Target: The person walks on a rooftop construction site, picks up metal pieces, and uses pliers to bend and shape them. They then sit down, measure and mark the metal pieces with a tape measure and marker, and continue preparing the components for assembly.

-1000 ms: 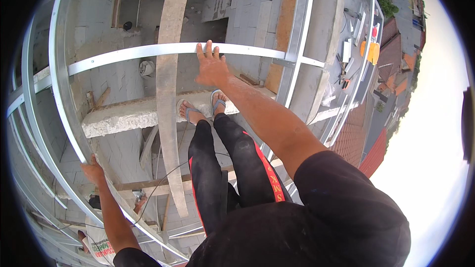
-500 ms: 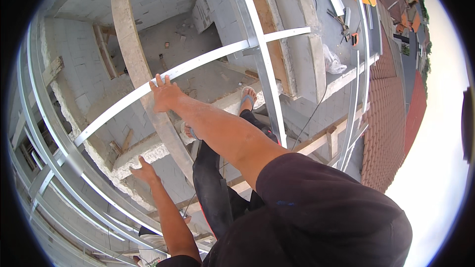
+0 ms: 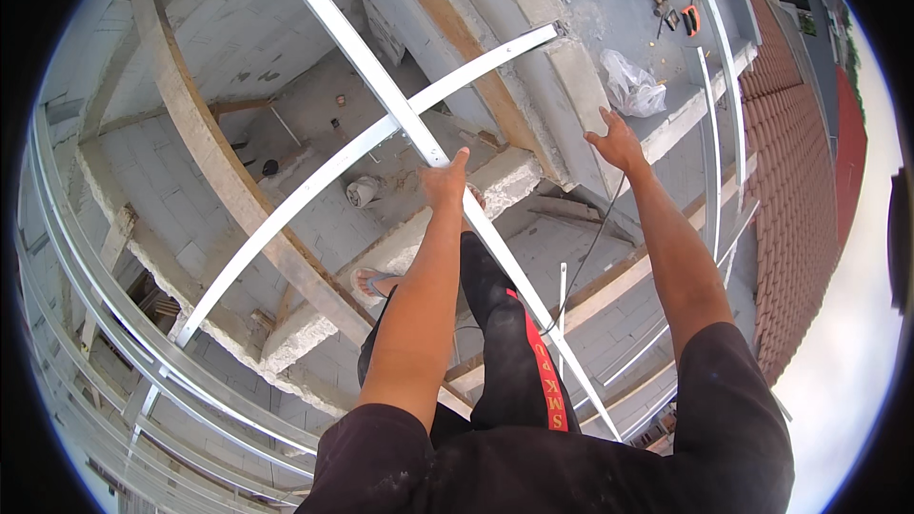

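My left hand [image 3: 444,181] is wrapped around a long silvery metal beam [image 3: 519,276] that runs diagonally past my legs. Just beyond that grip, a curved-looking metal crossbar [image 3: 286,212] crosses the beam. My right hand [image 3: 619,143] is held out with thumb and forefinger apart and nothing in it. It hovers near a concrete ledge [image 3: 574,100] and a crumpled clear plastic bag [image 3: 633,86]. A sandaled foot [image 3: 371,284] stands on a rough concrete wall top [image 3: 400,246].
A wooden plank [image 3: 195,119] spans the deep room below on the left. Several metal rails [image 3: 105,300] line the left side. Pliers-like tools and an orange-handled tool [image 3: 690,19] lie on the grey slab at upper right. A dark cable [image 3: 598,228] hangs nearby; tiled roofing [image 3: 785,162] lies beyond.
My right hand has left the crossbar and swung right toward the ledge. My left hand has come up from the lower left and taken hold of the beam. The view has shifted.
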Action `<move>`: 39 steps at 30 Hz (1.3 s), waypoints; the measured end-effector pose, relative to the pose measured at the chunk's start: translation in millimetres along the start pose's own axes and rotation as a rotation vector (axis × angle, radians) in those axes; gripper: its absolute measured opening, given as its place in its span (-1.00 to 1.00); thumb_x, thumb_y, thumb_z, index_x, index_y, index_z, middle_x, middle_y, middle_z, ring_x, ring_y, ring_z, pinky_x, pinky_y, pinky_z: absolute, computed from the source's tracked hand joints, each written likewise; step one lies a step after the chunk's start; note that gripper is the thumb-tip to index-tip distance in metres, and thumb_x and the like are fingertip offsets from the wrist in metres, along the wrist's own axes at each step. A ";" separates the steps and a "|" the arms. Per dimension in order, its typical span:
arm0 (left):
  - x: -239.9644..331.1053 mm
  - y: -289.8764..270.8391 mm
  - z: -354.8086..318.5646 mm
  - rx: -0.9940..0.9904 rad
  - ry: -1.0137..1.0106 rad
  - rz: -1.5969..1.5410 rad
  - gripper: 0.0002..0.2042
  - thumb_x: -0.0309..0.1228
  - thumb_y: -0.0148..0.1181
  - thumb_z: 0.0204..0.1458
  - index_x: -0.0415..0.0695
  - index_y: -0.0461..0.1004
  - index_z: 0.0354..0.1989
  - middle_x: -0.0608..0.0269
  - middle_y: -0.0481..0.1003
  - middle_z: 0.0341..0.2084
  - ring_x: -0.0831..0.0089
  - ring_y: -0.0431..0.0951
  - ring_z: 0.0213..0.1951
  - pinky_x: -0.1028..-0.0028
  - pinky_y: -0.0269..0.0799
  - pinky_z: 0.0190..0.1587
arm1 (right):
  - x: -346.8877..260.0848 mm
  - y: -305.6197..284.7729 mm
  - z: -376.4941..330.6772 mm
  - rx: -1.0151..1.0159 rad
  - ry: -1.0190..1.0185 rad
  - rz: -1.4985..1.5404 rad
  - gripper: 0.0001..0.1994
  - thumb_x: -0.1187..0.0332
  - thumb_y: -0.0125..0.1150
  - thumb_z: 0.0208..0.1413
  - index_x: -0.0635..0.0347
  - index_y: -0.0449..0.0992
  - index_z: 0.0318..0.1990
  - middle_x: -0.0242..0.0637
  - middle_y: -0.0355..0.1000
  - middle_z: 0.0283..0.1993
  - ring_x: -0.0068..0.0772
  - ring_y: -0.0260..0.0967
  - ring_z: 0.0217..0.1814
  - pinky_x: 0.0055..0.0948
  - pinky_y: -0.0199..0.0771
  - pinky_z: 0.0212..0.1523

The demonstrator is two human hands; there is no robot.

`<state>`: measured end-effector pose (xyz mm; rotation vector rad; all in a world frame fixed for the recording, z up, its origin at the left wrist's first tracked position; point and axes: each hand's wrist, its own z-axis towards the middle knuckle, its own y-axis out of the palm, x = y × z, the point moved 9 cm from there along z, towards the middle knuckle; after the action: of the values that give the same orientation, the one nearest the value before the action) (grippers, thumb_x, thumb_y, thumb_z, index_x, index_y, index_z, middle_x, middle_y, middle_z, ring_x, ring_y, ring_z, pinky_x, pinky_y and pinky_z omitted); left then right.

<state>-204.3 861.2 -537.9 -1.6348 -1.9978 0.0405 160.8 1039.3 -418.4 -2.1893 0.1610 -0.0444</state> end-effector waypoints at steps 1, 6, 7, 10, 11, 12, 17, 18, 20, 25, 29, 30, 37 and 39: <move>3.1 -0.6 3.2 0.108 -0.014 -0.001 -0.28 -0.03 0.47 0.01 -0.54 0.53 0.07 -0.34 0.63 -0.05 -0.04 0.70 -0.03 0.12 0.59 0.02 | 21.6 8.9 8.2 -0.016 0.022 -0.061 -0.02 -0.02 0.44 0.15 0.10 0.07 0.64 0.12 0.00 0.68 0.24 0.05 0.67 0.01 0.24 0.57; -2.5 -10.1 6.1 0.468 0.070 0.028 -0.55 -0.23 0.34 0.01 -0.57 0.64 -0.32 -0.28 0.67 -0.40 -0.06 0.71 -0.30 0.03 0.53 -0.16 | 28.1 73.2 22.2 -0.094 0.081 -0.009 0.22 0.02 0.53 0.07 -0.01 -0.27 0.71 0.09 -0.42 0.78 0.31 -0.33 0.78 0.05 0.14 0.62; -1.8 -8.7 6.6 0.442 0.071 0.035 -0.55 -0.23 0.33 0.01 -0.55 0.64 -0.28 -0.29 0.67 -0.38 -0.10 0.72 -0.27 0.01 0.54 -0.13 | 30.3 79.3 21.9 -0.083 0.067 0.060 0.22 0.03 0.54 0.06 -0.01 -0.27 0.71 0.09 -0.42 0.78 0.32 -0.34 0.78 0.06 0.13 0.62; 0.3 -7.7 7.8 0.419 0.104 0.019 -0.54 -0.23 0.29 0.02 -0.54 0.61 -0.22 -0.34 0.67 -0.32 -0.19 0.71 -0.24 -0.05 0.56 -0.08 | 40.2 75.9 23.3 -0.089 0.049 0.203 0.25 0.05 0.56 0.03 -0.01 -0.29 0.71 0.10 -0.43 0.78 0.36 -0.36 0.78 0.06 0.09 0.63; -4.1 -6.9 14.0 0.412 0.071 0.041 -0.54 -0.22 0.28 0.02 -0.54 0.61 -0.21 -0.35 0.67 -0.31 -0.19 0.71 -0.23 -0.04 0.56 -0.08 | 37.1 71.6 27.6 -0.108 0.042 0.209 0.25 0.05 0.57 0.02 -0.01 -0.28 0.71 0.11 -0.42 0.78 0.36 -0.36 0.78 0.06 0.10 0.63; -7.3 -3.7 15.6 0.392 0.033 0.065 -0.54 -0.22 0.28 0.02 -0.54 0.60 -0.20 -0.36 0.67 -0.30 -0.19 0.71 -0.21 -0.03 0.57 -0.07 | 41.1 70.5 28.2 -0.128 0.046 0.206 0.25 0.06 0.57 0.02 -0.01 -0.28 0.71 0.11 -0.41 0.77 0.37 -0.35 0.77 0.06 0.11 0.63; -5.3 6.1 29.3 0.349 0.267 0.543 -0.54 -0.22 0.27 0.07 -0.53 0.60 -0.16 -0.39 0.64 -0.31 -0.21 0.69 -0.24 -0.05 0.56 -0.11 | 45.0 70.5 28.8 -0.140 0.049 0.201 0.24 0.08 0.56 0.00 -0.01 -0.25 0.71 0.14 -0.39 0.77 0.39 -0.30 0.76 0.11 0.18 0.59; -1.9 12.7 31.7 0.297 0.364 0.779 -0.54 -0.22 0.27 0.08 -0.53 0.60 -0.15 -0.39 0.64 -0.32 -0.22 0.68 -0.25 -0.06 0.56 -0.12 | 43.5 66.1 30.1 -0.156 0.048 0.198 0.24 0.09 0.56 0.00 -0.01 -0.25 0.71 0.14 -0.38 0.77 0.39 -0.28 0.76 0.12 0.19 0.59; -8.7 15.5 37.5 0.288 0.421 0.857 -0.63 -0.26 0.23 0.14 -0.44 0.61 -0.17 -0.33 0.62 -0.39 -0.19 0.67 -0.29 -0.06 0.54 -0.17 | 44.6 66.4 32.5 -0.174 0.046 0.186 0.23 0.10 0.55 0.00 0.00 -0.24 0.71 0.15 -0.37 0.77 0.40 -0.27 0.75 0.13 0.20 0.58; -23.2 10.9 50.6 0.357 0.289 0.585 -0.79 -0.40 0.13 0.28 -0.27 0.65 -0.21 -0.20 0.61 -0.49 -0.09 0.69 -0.35 0.01 0.53 -0.26 | 45.7 73.8 35.5 -0.122 0.063 0.149 0.25 0.08 0.54 -0.02 0.00 -0.26 0.71 0.14 -0.38 0.77 0.42 -0.28 0.76 0.13 0.17 0.60; -26.5 3.1 38.6 0.390 0.097 0.177 -0.56 -0.22 0.21 0.24 -0.53 0.59 -0.33 -0.32 0.60 -0.47 -0.15 0.67 -0.40 0.02 0.55 -0.29 | 46.3 76.6 33.1 -0.152 0.075 0.163 0.27 0.07 0.55 -0.03 0.00 -0.28 0.71 0.14 -0.40 0.77 0.44 -0.31 0.75 0.09 0.13 0.62; -25.4 2.5 37.6 0.408 0.080 0.155 -0.53 -0.20 0.23 0.21 -0.55 0.58 -0.36 -0.32 0.60 -0.47 -0.12 0.68 -0.39 0.03 0.56 -0.29 | 45.1 76.1 33.2 -0.169 0.074 0.160 0.27 0.07 0.55 -0.03 0.00 -0.28 0.71 0.14 -0.41 0.77 0.45 -0.31 0.75 0.08 0.13 0.62; -16.7 1.7 20.7 0.382 -0.011 0.036 -0.46 -0.14 0.30 0.17 -0.61 0.55 -0.28 -0.34 0.62 -0.36 -0.06 0.71 -0.29 0.05 0.61 -0.21 | 44.7 66.4 35.4 -0.260 0.061 0.186 0.29 0.04 0.56 -0.03 -0.02 -0.30 0.72 0.11 -0.46 0.78 0.42 -0.37 0.77 0.07 0.08 0.65; -17.9 1.5 19.2 0.378 -0.005 0.014 -0.43 -0.11 0.31 0.13 -0.63 0.55 -0.27 -0.36 0.63 -0.33 -0.11 0.70 -0.28 0.02 0.61 -0.18 | 48.6 72.1 32.7 -0.273 0.059 0.213 0.29 0.05 0.57 -0.03 -0.03 -0.31 0.72 0.11 -0.47 0.78 0.41 -0.39 0.77 0.11 0.07 0.65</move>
<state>-209.3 851.3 -561.7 -1.4045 -1.8455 0.4032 204.8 1017.7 -497.3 -2.4304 0.4562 0.0344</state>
